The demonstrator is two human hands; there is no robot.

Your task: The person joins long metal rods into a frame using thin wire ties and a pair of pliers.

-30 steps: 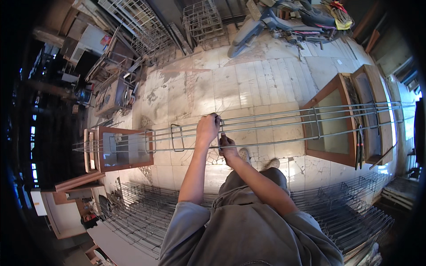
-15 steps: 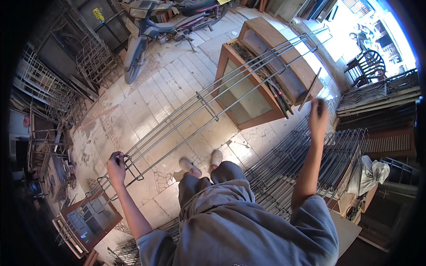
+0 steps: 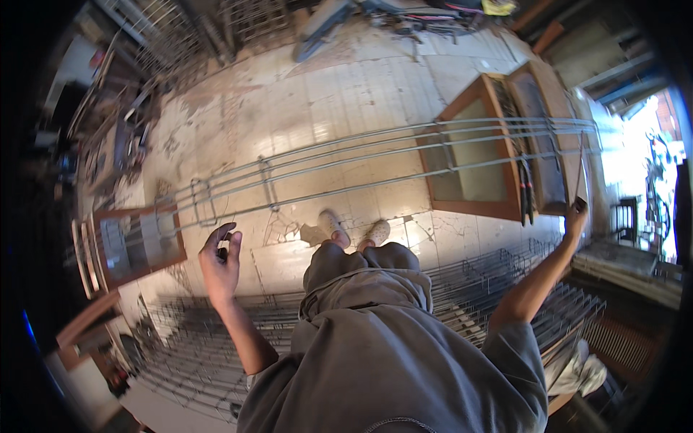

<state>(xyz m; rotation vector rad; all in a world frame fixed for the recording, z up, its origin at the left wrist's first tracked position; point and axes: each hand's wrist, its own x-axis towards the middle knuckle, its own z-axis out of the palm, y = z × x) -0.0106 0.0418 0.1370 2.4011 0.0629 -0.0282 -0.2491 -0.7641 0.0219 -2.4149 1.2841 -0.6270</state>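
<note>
From my end I see the long wire frame (image 3: 361,188) spanning the workspace, its left end over the smaller glass-fronted cabinet (image 3: 148,256) and its right end running past the top of the larger wooden cabinet (image 3: 473,186). My left hand (image 3: 220,263) hangs just on the near side of the frame's closest rod, thumb and forefinger bent toward each other; I cannot tell whether they pinch anything. My right hand (image 3: 576,215) is stretched well out beside the larger cabinet's outer edge, at the lower end of a thin stick (image 3: 581,166); blur keeps me from telling whether its fingers are closed on it. Beyond the frame, tiled floor (image 3: 317,94) stretches broadly toward the motorcycle (image 3: 440,22). My room is tighter on the near side: the shoes (image 3: 375,232) stand between the frame and stacked wire racks (image 3: 548,303), which spread out on both sides of my legs.
</note>
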